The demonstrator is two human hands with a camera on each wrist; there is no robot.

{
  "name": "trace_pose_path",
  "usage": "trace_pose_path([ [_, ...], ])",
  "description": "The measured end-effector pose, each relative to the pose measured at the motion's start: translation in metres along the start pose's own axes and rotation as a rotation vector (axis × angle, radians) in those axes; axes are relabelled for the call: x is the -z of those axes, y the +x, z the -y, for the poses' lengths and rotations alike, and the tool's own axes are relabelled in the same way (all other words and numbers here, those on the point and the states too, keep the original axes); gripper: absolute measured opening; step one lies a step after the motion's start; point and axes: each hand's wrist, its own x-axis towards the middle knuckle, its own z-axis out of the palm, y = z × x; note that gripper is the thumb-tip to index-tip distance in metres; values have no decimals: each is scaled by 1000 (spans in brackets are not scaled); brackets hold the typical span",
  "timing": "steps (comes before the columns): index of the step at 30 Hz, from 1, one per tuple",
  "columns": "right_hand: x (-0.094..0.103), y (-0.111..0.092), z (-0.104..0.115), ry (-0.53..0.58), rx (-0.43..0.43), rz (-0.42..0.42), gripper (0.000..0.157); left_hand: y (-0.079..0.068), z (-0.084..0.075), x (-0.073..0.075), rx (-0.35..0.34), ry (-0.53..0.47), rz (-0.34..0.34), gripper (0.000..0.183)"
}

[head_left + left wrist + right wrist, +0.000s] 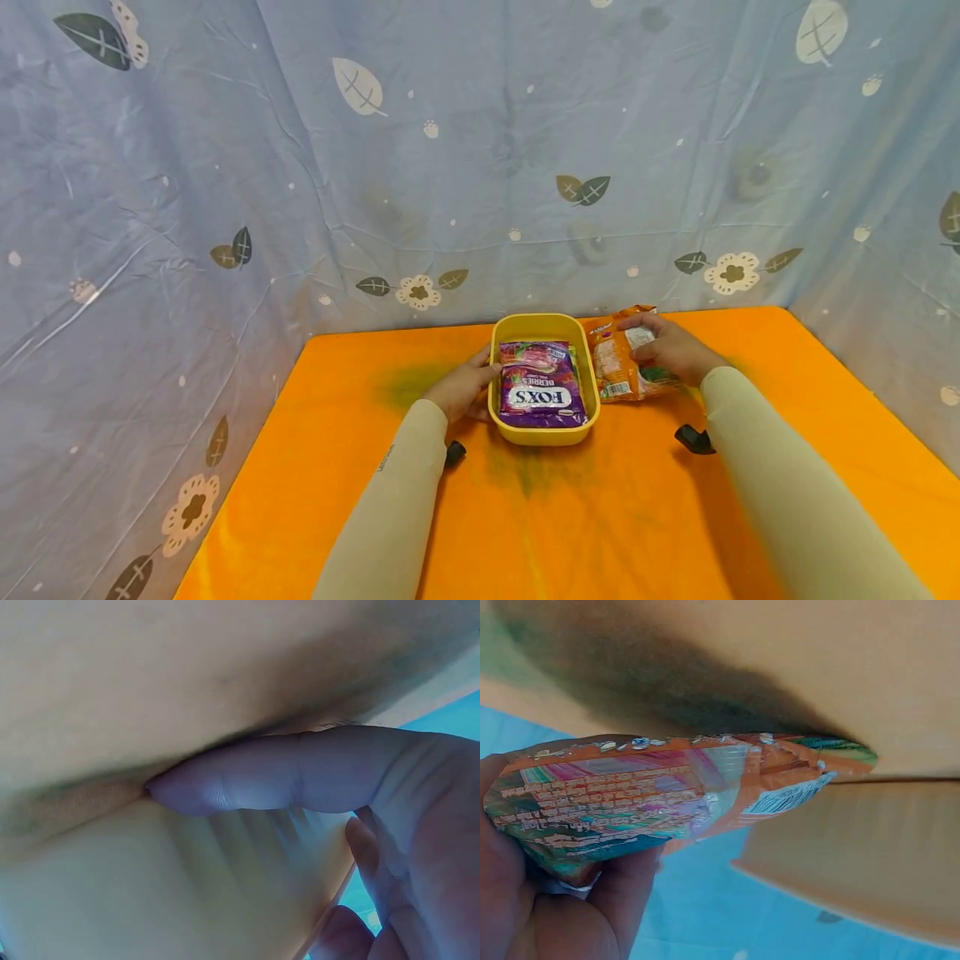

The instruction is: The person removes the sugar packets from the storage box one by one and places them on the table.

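Observation:
A yellow plastic container [543, 436] with rounded corners stands on the table. In it lies a purple Fox's Berries candy bag [542, 379]. My left hand [461, 390] holds the container at its left side, fingertips at the rim. The left wrist view shows one long digit lying low along the container's outer wall [112, 885]. Right of the container, my right hand [671, 346] grips an orange candy packet [609, 367]. The right wrist view shows the packet [630, 799] tilted, its printed back and barcode visible, thumb and fingers on its end.
An orange cloth [525, 517] covers the table. Blue patterned curtains [465, 183] hang behind it and on both sides. A black strap end [694, 439] hangs by the right wrist, and another black piece [454, 454] by the left.

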Motion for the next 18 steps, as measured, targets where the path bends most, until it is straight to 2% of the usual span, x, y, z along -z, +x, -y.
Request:
trace_pose_path([
  [11, -3, 6, -3, -149, 4, -44, 50, -1, -1, 0, -16, 2, 4, 59],
  [18, -4, 7, -11, -176, -21, -86, 54, 0, 0, -2, -20, 15, -2, 58],
])
